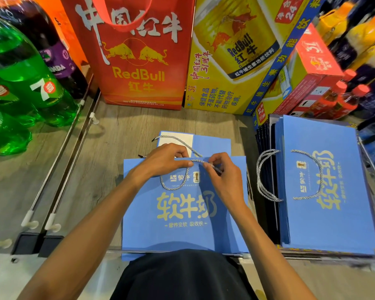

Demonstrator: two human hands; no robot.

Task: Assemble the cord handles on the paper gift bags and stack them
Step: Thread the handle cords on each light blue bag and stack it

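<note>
A flat blue gift bag (182, 215), printed with pale yellow characters, is spread beneath both hands. At its top edge a silver twisted cord (174, 186) is pinched by the left hand (162, 161) and the right hand (223, 176), and loops below the fingers. Green bottles (20, 72) are seen far left of the fingers, a red Red Bull bag (139, 61) beyond them, and stacked finished bags (325, 224) to their right.
</note>
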